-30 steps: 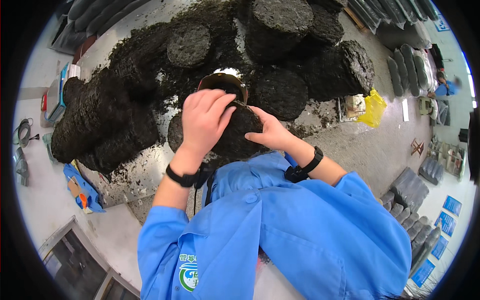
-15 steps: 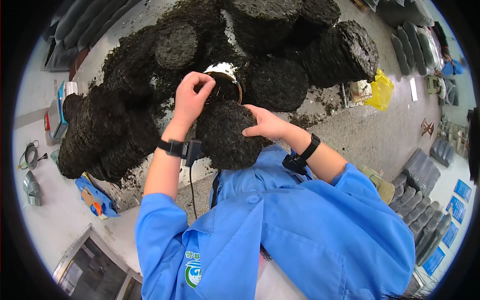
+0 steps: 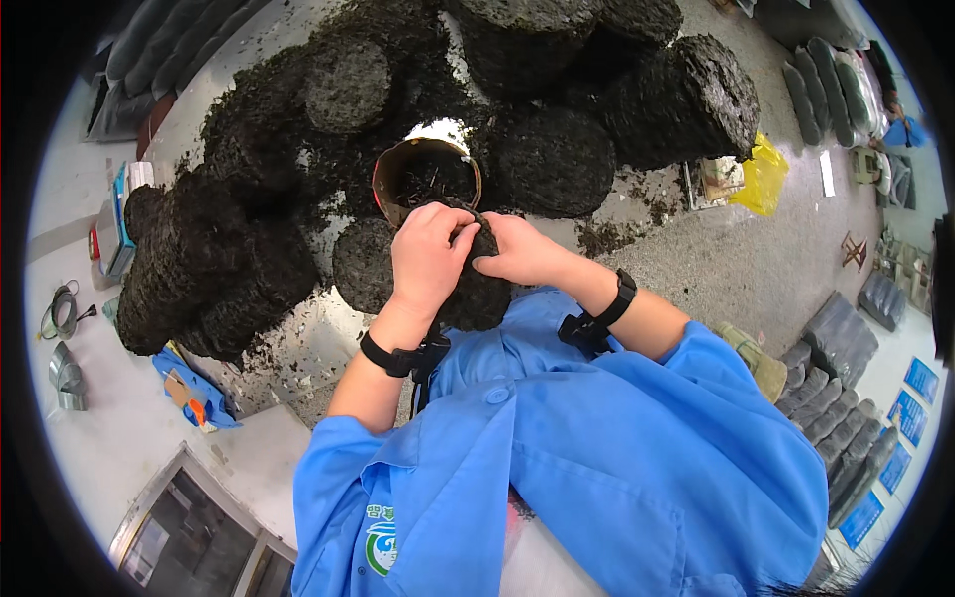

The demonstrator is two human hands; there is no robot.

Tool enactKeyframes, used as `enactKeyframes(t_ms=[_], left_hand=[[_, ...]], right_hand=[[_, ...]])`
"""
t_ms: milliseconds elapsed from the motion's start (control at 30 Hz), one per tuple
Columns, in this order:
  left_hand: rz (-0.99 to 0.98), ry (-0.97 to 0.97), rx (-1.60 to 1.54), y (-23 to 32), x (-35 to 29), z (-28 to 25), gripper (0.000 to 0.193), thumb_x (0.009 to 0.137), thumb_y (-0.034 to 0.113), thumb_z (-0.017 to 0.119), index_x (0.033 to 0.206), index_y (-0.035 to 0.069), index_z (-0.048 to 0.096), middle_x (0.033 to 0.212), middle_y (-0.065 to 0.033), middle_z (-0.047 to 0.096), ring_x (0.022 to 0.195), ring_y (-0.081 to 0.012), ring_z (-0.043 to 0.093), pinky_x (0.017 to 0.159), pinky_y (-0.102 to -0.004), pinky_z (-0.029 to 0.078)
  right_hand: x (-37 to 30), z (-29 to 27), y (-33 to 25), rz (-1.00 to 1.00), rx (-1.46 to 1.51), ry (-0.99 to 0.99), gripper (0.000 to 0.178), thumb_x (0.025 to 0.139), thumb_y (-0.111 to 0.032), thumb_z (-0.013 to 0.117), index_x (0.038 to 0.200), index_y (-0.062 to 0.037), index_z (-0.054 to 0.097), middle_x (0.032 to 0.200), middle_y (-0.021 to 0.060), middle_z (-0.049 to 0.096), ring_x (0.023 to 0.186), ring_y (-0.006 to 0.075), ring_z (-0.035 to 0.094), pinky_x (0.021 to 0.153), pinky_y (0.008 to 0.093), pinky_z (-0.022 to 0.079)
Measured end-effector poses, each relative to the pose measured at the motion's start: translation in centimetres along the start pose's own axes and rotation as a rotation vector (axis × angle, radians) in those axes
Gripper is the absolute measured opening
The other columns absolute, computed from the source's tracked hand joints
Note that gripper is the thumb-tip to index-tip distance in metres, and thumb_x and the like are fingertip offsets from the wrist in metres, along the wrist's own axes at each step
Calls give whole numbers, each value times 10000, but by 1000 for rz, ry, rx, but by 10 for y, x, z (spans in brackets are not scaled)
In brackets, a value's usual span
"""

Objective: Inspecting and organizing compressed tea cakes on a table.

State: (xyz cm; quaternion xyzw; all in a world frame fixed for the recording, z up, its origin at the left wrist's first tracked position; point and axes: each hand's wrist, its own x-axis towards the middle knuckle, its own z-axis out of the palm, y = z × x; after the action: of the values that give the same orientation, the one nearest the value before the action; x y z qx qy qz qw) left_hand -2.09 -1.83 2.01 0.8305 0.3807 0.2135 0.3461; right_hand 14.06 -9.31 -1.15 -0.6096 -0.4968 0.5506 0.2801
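Note:
Both hands are at a dark round dried seaweed cake held tilted near my body. My left hand pinches its top edge, thumb and fingers pressed together. Beside it, my right hand grips the same edge with the thumb on the near face. My fingers hide most of the upper rim. Just beyond the hands stands a round bucket with dark scraps in it. Another seaweed cake lies left of my left hand, partly covered by it.
Stacks of seaweed cakes stand around the bucket, with more at the left. Loose crumbs are strewn on the table. A yellow plastic bag lies to the right. Packed grey bags line the right side.
My left hand has come down from over the bucket to the cake's edge beside my right hand. The held cake is tilted more steeply, uncovering the bucket and another cake.

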Motion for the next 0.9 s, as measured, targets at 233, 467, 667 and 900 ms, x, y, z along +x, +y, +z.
enactKeyframes(t_ms=[233,467,667,900], left_hand=[[-110,-274,49,-40,17,-6,96,842,123,698,893,44,680,830,-114,665,731,-250,660,684,-365,528],[-579,-63,230,-114,55,-68,124,952,132,636,936,12,660,760,-71,698,721,-126,673,655,-319,527],[-637,-17,-549,-117,-16,-49,139,969,66,512,935,45,646,712,-10,619,643,-69,574,590,-230,449],[-661,272,-41,-162,-96,-60,180,943,167,663,1057,29,672,802,-109,639,763,-188,632,736,-357,521]], right_hand=[[12,10,8,126,95,-106,500,746,-132,744,1182,63,599,1063,190,695,988,246,669,871,364,523],[-6,-9,29,108,814,-60,544,809,15,705,1326,60,544,1240,110,655,1099,191,632,994,353,499],[-20,-16,32,210,963,38,526,821,26,698,1324,45,543,1263,112,646,1131,200,625,1005,358,499],[-66,-49,35,7,634,515,430,854,25,690,1270,28,583,1196,104,672,1102,180,628,964,329,517]])
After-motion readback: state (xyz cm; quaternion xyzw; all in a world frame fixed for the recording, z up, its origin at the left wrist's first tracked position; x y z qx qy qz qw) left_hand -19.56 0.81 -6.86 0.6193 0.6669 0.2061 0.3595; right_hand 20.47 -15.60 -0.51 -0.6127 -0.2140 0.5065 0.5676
